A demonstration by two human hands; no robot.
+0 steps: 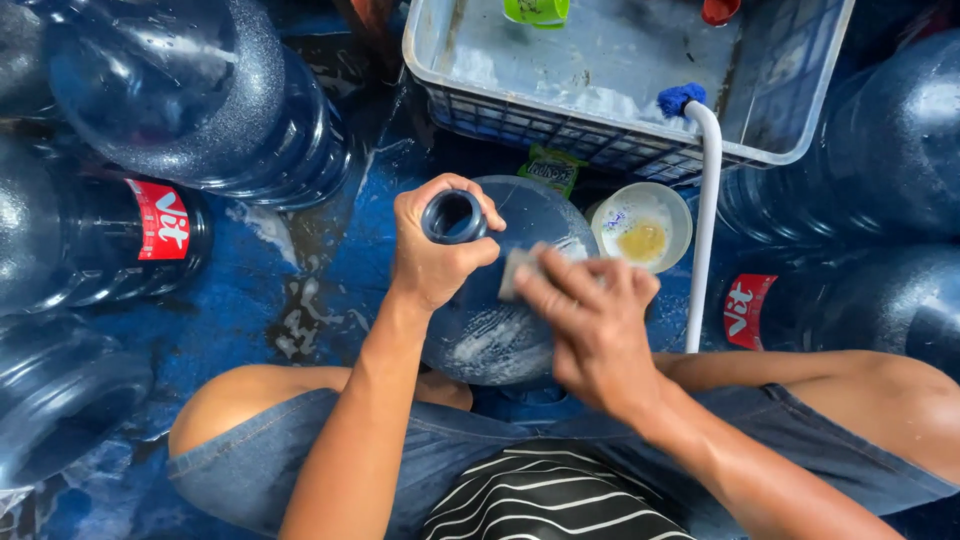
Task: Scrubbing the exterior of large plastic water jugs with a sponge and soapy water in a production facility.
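A large blue water jug [500, 330] stands upright between my knees, soapy foam streaked on its shoulder. My left hand [435, 250] is wrapped around the jug's open neck [455, 216]. My right hand [590, 320] presses a small grey sponge [520, 268] against the jug's upper right shoulder.
A small white bowl [645, 225] of yellowish soap sits just beyond the jug. A white-handled brush with blue bristles [703, 200] leans on a white plastic crate [620, 130]. Big blue jugs lie at left [190, 100] and right [860, 260] on the wet blue floor [250, 300].
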